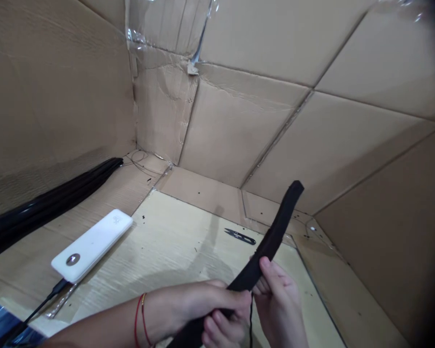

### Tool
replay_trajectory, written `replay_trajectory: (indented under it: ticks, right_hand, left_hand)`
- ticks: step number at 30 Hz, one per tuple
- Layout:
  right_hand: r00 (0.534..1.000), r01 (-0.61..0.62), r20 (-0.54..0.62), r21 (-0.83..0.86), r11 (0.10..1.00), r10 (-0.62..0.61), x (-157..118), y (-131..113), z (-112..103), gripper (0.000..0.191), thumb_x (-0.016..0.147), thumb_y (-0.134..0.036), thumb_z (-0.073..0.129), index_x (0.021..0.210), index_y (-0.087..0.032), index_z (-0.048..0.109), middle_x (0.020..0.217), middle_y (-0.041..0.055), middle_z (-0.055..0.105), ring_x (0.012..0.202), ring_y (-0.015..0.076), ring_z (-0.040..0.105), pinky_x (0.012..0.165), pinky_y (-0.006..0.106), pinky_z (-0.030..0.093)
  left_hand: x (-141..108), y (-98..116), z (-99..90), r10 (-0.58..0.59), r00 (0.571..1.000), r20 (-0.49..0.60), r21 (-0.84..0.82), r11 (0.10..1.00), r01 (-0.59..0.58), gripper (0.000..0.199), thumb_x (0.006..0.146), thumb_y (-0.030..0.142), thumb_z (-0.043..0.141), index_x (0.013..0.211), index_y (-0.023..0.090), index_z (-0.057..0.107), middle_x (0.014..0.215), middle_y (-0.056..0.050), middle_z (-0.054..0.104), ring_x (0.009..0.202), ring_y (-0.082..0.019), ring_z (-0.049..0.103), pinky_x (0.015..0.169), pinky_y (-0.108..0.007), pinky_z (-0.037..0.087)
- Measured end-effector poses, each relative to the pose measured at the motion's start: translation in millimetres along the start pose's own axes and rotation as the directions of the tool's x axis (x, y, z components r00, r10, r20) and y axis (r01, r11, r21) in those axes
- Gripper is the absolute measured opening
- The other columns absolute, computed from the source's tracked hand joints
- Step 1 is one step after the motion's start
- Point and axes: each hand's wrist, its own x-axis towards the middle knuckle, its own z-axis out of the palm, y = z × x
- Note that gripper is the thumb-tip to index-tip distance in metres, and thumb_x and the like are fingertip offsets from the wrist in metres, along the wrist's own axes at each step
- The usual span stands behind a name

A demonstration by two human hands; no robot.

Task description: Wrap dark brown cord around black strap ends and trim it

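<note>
A long black fabric-like strip or sleeve runs diagonally up from the bottom edge, its far end free above the board. My left hand, with red cords at the wrist, is closed around its lower part. Just beyond, my right hand pinches the strip between thumb and fingers. A thin black cord hangs down between my hands. Beyond them, a pair of black thread snips lies on the pale board. What the strip is made for, I cannot make out.
A white power bank with a black cable lies at the left. Behind it rests a bundle of long black strips with loose threads near its tip. Cardboard walls enclose the pale board. Small black scraps are scattered about.
</note>
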Motion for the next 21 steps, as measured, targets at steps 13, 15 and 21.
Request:
replay_trajectory:
  ticks: [13, 15, 21]
  right_hand:
    - [0.997, -0.03, 0.078, 0.089, 0.996, 0.023, -0.9, -0.2, -1.4, 0.049, 0.062, -0.048, 0.087, 0.089, -0.01, 0.072, 0.055, -0.0112, 0.01, 0.048, 0.0028, 0.011, 0.045, 0.019, 0.012]
    - [0.998, 0.0, 0.06, 0.1, 0.995, -0.006, -0.2, 2.1, -1.5, 0.047, 0.064, -0.047, 0.086, 0.091, -0.011, 0.071, 0.056, -0.0108, 0.011, 0.048, 0.0032, 0.012, 0.045, 0.019, 0.013]
    - [0.973, -0.026, 0.233, 0.094, 0.995, 0.004, 1.6, 3.2, -3.5, 0.043, 0.071, -0.047, 0.081, 0.064, -0.016, 0.051, 0.053, -0.0109, 0.014, 0.046, 0.0032, 0.011, 0.042, 0.019, 0.013]
  left_hand:
    - [-3.7, -1.7, -1.5, 0.235, 0.904, -0.358, 0.414, 0.908, -0.072, 0.037, 0.082, 0.055, 0.057, 0.085, 0.019, 0.053, 0.061, 0.003, 0.047, 0.053, -0.012, 0.043, 0.051, -0.026, 0.037]
    - [-1.4, -5.8, 0.9, 0.468, 0.712, -0.524, 0.662, 0.749, -0.006, 0.023, 0.084, 0.041, 0.058, 0.087, 0.018, 0.053, 0.073, -0.001, 0.052, 0.067, -0.016, 0.047, 0.062, -0.029, 0.037]
    - [-5.3, -4.9, 2.0, 0.166, 0.966, -0.199, 0.135, 0.981, -0.14, 0.044, 0.086, 0.064, 0.043, 0.074, 0.023, 0.033, 0.054, 0.009, 0.019, 0.046, -0.009, 0.016, 0.047, -0.025, 0.018]
